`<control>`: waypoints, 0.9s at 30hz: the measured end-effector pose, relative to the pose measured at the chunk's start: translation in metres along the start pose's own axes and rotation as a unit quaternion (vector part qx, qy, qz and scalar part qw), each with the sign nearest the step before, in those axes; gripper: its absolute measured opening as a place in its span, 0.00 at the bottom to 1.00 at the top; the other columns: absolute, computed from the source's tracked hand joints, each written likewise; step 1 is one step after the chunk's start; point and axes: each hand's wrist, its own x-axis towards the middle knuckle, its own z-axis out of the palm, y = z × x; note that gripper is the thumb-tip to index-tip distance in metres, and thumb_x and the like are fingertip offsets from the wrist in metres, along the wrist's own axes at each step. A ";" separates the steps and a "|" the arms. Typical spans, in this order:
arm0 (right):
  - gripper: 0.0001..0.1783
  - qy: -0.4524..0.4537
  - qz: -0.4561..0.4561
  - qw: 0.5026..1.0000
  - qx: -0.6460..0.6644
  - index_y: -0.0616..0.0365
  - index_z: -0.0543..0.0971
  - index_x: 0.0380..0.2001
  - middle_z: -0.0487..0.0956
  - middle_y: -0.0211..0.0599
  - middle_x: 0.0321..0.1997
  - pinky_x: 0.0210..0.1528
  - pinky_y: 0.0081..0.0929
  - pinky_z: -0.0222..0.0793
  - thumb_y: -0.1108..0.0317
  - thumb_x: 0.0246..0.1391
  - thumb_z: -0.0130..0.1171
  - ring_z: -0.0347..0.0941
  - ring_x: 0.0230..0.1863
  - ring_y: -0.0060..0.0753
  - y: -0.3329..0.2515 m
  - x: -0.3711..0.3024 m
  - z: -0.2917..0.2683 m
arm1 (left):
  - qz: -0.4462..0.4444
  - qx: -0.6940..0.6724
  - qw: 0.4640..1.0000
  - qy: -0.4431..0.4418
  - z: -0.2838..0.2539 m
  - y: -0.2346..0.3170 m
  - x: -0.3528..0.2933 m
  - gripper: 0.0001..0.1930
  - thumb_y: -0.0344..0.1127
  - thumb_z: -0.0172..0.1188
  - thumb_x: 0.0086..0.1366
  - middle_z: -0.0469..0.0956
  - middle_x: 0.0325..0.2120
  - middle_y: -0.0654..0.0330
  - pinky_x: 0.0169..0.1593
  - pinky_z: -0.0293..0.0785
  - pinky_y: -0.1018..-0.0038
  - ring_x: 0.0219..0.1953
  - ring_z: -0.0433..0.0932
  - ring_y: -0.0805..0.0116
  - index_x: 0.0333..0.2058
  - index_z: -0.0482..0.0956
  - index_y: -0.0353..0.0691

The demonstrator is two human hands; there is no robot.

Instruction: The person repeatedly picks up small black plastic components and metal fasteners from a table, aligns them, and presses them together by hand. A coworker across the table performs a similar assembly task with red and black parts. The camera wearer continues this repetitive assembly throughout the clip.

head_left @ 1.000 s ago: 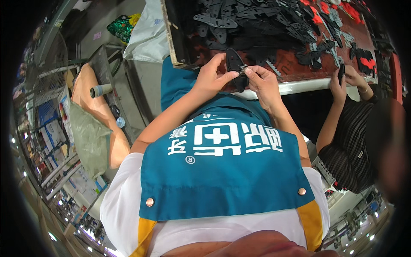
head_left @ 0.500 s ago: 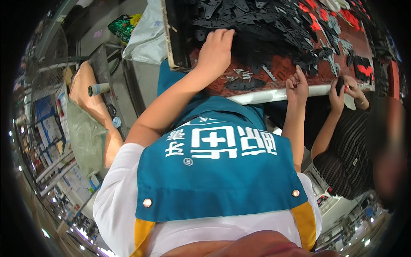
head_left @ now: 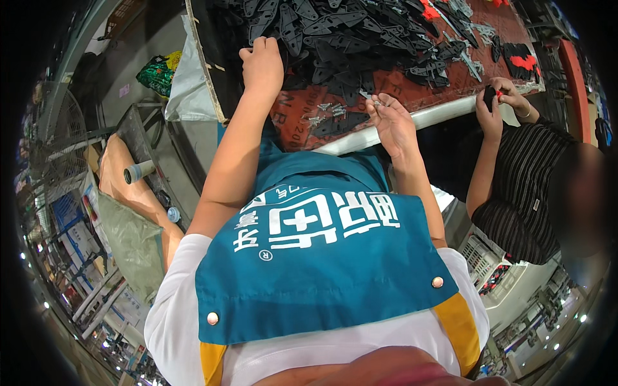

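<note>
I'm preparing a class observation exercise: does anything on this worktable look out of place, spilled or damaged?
Nothing clearly stands out. The black parts lie jumbled on the red tabletop, and small silvery pieces lie loose near its edge, but nothing looks plainly spilled or damaged.

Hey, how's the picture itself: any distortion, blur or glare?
Head view: edges bend toward a black rim; the co-worker's head is blurred; small bright lights glare at lower right. Also head view: the right hand and black parts look fairly sharp.

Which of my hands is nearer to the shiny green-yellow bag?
Left. The left hand, at the black parts, is right of the bag; the right hand is farther right.
</note>
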 end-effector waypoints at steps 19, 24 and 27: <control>0.12 -0.140 0.017 0.972 -0.187 0.65 0.76 0.43 0.78 0.36 0.35 0.37 0.18 0.69 0.73 0.56 0.58 0.73 0.34 0.22 0.012 -0.023 0.075 | -0.202 -0.744 0.611 -0.180 -0.065 0.030 -0.067 0.10 0.42 0.54 0.67 0.72 0.25 0.72 0.28 0.67 0.86 0.26 0.69 0.86 0.36 0.72 0.42; 0.08 -0.151 -0.039 0.953 -0.261 0.64 0.78 0.37 0.76 0.31 0.29 0.34 0.16 0.66 0.73 0.55 0.58 0.70 0.29 0.19 0.020 -0.027 0.089 | -0.222 -0.737 0.611 -0.183 -0.072 0.027 -0.071 0.06 0.34 0.52 0.66 0.73 0.29 0.65 0.35 0.76 0.78 0.30 0.74 0.79 0.38 0.69 0.39; 0.07 -0.121 -0.044 0.978 -0.162 0.61 0.77 0.38 0.74 0.27 0.27 0.32 0.16 0.61 0.70 0.57 0.56 0.67 0.28 0.17 0.019 -0.019 0.085 | -0.229 -0.763 0.585 -0.149 -0.071 0.027 -0.071 0.09 0.32 0.52 0.65 0.73 0.33 0.59 0.43 0.79 0.72 0.35 0.76 0.73 0.40 0.69 0.35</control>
